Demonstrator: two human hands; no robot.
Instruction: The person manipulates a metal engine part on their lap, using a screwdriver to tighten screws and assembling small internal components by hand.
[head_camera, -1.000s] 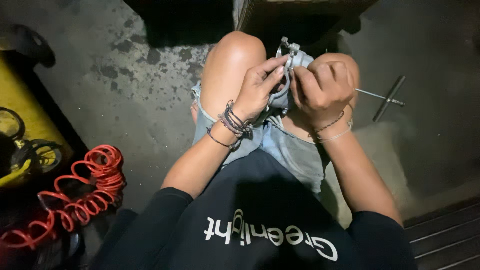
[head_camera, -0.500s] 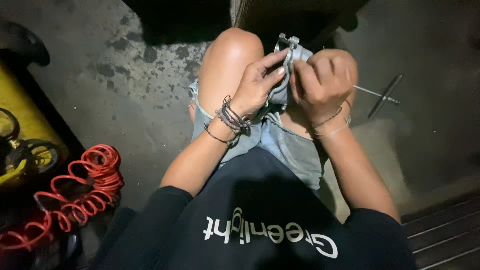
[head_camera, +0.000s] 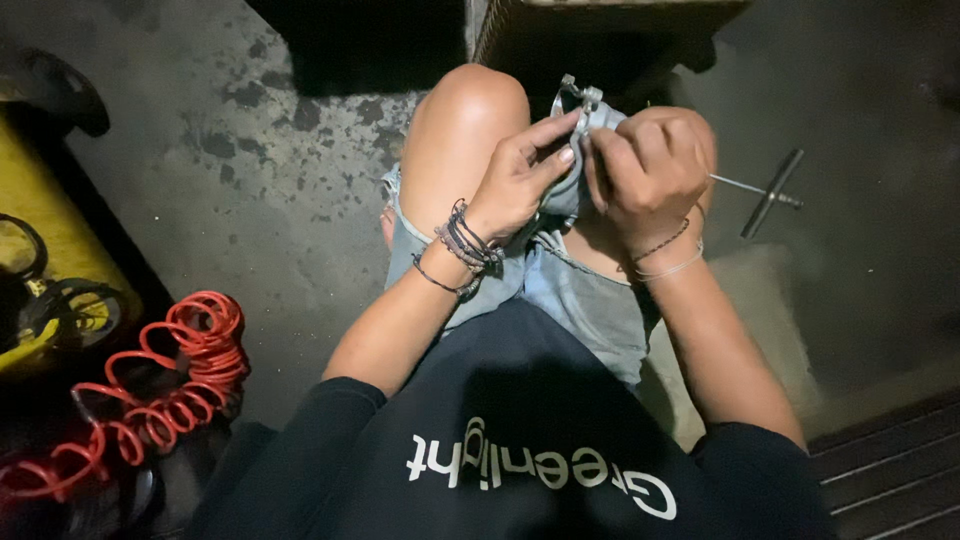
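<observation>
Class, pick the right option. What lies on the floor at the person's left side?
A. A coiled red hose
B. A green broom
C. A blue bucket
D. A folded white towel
A: a coiled red hose lies on the stained concrete floor, apart from the left hand.

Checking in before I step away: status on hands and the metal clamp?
Left hand and right hand both grip metal clamp over the knees. T-handle tool lies on floor beside right hand. Nothing blocking.
</observation>
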